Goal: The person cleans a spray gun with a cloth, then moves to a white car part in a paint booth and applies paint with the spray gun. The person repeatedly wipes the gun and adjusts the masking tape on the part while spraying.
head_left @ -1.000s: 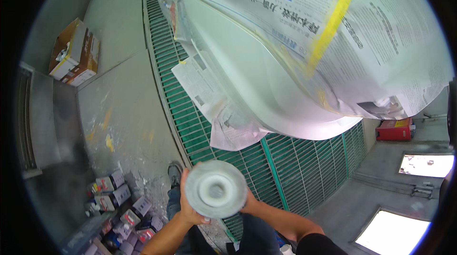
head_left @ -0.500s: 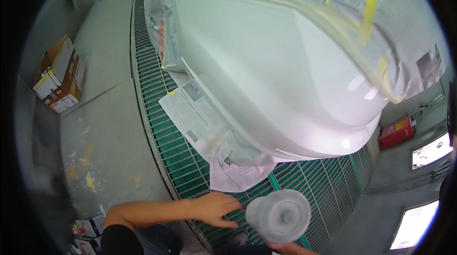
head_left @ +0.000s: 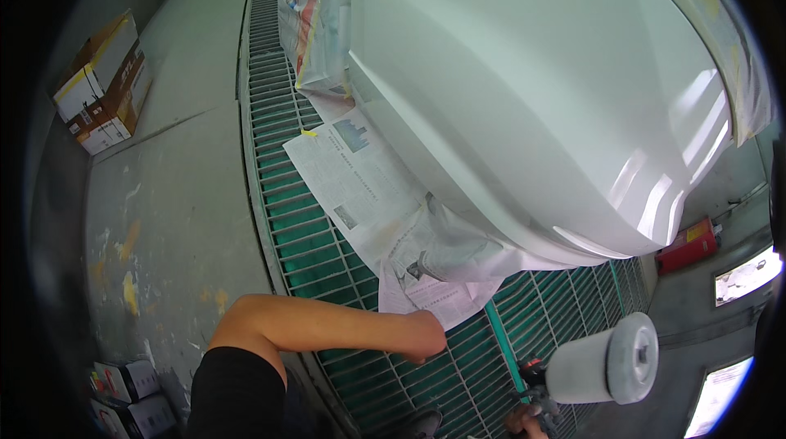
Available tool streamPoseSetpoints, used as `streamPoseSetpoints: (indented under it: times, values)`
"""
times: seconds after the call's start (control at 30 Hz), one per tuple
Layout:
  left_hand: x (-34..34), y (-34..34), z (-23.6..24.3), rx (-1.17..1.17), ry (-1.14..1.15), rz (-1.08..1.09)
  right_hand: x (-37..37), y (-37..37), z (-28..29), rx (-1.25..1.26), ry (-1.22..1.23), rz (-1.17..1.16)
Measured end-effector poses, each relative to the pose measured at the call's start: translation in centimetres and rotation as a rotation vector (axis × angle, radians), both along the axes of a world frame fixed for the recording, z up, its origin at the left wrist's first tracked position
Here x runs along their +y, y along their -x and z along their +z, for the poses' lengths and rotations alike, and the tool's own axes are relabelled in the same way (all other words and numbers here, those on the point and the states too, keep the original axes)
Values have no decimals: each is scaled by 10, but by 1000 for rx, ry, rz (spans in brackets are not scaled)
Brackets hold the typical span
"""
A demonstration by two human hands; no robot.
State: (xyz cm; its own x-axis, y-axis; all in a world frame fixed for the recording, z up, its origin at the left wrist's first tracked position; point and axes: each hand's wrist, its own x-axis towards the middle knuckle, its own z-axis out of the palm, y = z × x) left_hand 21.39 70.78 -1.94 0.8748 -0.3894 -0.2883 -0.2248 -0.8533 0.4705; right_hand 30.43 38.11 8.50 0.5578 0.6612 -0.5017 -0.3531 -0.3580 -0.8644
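Note:
My right hand (head_left: 524, 420), at the lower edge, is wrapped round the handle of a spray gun (head_left: 538, 396). A whitish cup (head_left: 583, 368) with a round lid sits on the gun and leans over to the right. Above it rises a glossy white car body panel (head_left: 524, 103), with bright reflections at its right end. My left hand (head_left: 426, 337) hangs at the lower middle, beside the bottom of the newspaper masking (head_left: 368, 185). Its fingers are turned away and hidden, and I cannot see anything in it.
Metal floor grating (head_left: 307, 234) over green material runs beneath the panel. Plastic film (head_left: 319, 38) masks the panel's far left side. An opened cardboard box (head_left: 106, 87) stands by the left wall, with smaller boxes (head_left: 135, 406) at lower left. A red container (head_left: 688, 245) lies at right.
My right hand has swung the spray gun to the right, and its cup has tipped from lid-on view to sideways. My left hand has shifted slightly right, its fingers now hidden. The view has moved closer to the panel.

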Motion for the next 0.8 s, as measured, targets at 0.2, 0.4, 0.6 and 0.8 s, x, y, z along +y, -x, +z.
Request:
streamPoseSetpoints:
  times: [0.2,0.4,0.6,0.8]
  values:
    - [6,2,33,-217,184,139,11,3,20,-54,-135,-125]
    - [12,-5,58,-326,202,212,10,-14,16,-127,-304,-36]
    - [7,-13,48,-401,229,180,-6,-31,5,-108,-240,-38]
    - [-4,-29,42,-409,194,141,-3,-25,7,-136,-193,-86]
